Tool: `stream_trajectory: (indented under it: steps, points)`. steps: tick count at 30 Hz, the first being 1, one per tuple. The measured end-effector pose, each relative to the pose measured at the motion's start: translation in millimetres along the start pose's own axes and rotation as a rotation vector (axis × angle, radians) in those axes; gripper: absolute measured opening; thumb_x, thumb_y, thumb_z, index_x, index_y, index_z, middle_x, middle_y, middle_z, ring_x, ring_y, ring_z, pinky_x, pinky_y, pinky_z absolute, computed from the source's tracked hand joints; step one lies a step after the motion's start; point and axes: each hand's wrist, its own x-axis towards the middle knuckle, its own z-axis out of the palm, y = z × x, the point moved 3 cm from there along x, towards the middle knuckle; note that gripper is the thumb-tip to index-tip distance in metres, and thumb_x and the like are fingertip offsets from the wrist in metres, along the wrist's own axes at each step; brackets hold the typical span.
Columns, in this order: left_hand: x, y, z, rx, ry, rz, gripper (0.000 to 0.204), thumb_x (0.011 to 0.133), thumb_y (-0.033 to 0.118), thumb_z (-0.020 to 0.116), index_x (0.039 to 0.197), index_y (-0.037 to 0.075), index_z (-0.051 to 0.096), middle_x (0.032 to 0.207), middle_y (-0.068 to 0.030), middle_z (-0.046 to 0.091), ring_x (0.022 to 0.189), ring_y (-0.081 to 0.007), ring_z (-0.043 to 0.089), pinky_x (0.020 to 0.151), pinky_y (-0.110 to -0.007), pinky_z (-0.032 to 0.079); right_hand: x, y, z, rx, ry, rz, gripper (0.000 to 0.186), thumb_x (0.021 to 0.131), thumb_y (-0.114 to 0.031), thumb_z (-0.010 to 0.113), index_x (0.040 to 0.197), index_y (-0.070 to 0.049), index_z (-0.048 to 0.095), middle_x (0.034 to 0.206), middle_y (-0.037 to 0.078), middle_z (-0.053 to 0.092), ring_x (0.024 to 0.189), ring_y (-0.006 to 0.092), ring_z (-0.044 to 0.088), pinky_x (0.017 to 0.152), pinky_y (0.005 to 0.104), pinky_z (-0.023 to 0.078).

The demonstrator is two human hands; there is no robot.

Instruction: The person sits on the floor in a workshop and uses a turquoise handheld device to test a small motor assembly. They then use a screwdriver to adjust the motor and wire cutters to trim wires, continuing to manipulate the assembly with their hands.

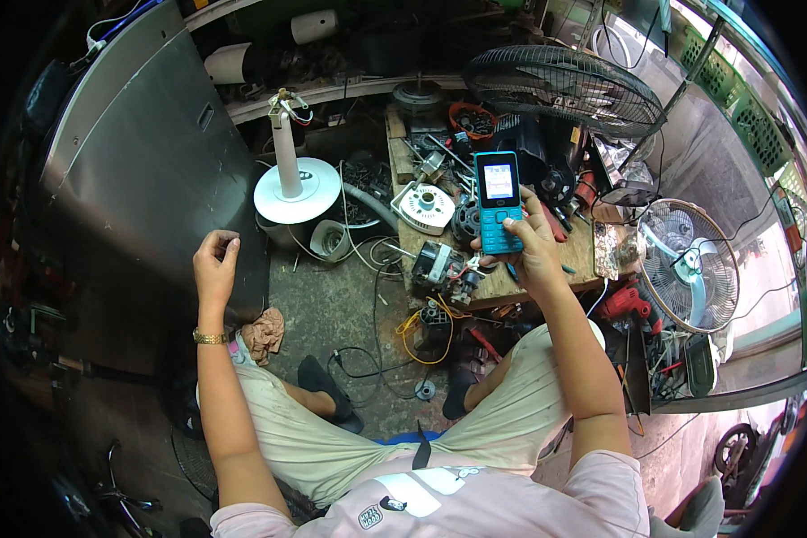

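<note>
A phone (498,202) is held over the workbench (493,282), fan base (296,190) to its left, fans (690,264) right.

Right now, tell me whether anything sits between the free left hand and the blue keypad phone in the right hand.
Nothing visible does. The right hand holds the blue keypad phone up above the cluttered wooden bench. The left hand rests against the grey metal panel. Between them is open air over the white round fan base.

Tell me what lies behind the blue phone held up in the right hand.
Behind the blue phone in the right hand sits a cluttered wooden workbench with a dark motor part and tools. Whatever lies directly behind the phone is covered.
</note>
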Motion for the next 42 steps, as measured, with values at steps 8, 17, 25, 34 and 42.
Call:
stream_trajectory:
  steps: [8, 17, 25, 34, 42]
  points:
    - [0.3, -0.3, 2.9, -0.003, -0.009, -0.018, 0.012, 0.088, 0.008, 0.065, 0.095, -0.002, 0.066, 0.079, -0.0050, 0.066, 0.065, -0.0103, 0.056, 0.064, -0.026, 0.047, 0.5, 0.8, -1.7, 0.013, 0.004, 0.006, 0.059, 0.091, -0.010, 0.050, 0.144, -0.011, 0.023, 0.118, 0.022, 0.059, 0.083, 0.0344, 0.070, 0.055, 0.0379, 0.062]
    - [-0.7, -3.7, 6.7, -0.019, -0.005, -0.002, 0.012, 0.090, 0.010, 0.064, 0.095, -0.002, 0.065, 0.076, 0.0002, 0.061, 0.064, -0.0055, 0.049, 0.061, -0.024, 0.043, -1.2, 1.4, 0.8, -0.067, 0.016, -0.024, 0.062, 0.088, -0.007, 0.058, 0.141, -0.011, 0.025, 0.113, 0.019, 0.061, 0.078, 0.0285, 0.071, 0.050, 0.0332, 0.061]
    - [-1.9, -0.2, 6.5, -0.003, -0.017, -0.021, 0.012, 0.088, 0.009, 0.065, 0.094, -0.001, 0.065, 0.078, -0.0054, 0.065, 0.066, -0.0114, 0.057, 0.065, -0.028, 0.047, -1.0, 2.4, 2.7, -0.117, 0.036, -0.042, 0.059, 0.086, -0.006, 0.063, 0.136, -0.010, 0.031, 0.101, 0.012, 0.061, 0.068, 0.0210, 0.070, 0.043, 0.0261, 0.055]
    - [-2.2, 0.2, 7.3, -0.019, -0.028, -0.028, 0.012, 0.088, 0.008, 0.065, 0.095, -0.002, 0.065, 0.080, -0.0061, 0.066, 0.067, -0.0113, 0.058, 0.065, -0.027, 0.048, -1.1, 3.3, 3.2, -0.149, 0.032, -0.048, 0.059, 0.085, -0.005, 0.065, 0.134, -0.009, 0.033, 0.093, 0.011, 0.064, 0.064, 0.0198, 0.069, 0.040, 0.0257, 0.052]
    - [-3.1, -2.1, 8.9, -0.025, -0.019, -0.005, 0.012, 0.089, 0.009, 0.064, 0.095, -0.002, 0.065, 0.074, -0.0016, 0.061, 0.065, -0.0076, 0.053, 0.064, -0.025, 0.045, -3.6, 1.5, 8.7, -0.151, 0.029, -0.029, 0.060, 0.083, -0.003, 0.065, 0.134, -0.008, 0.034, 0.090, 0.010, 0.065, 0.063, 0.0200, 0.069, 0.040, 0.0272, 0.052]
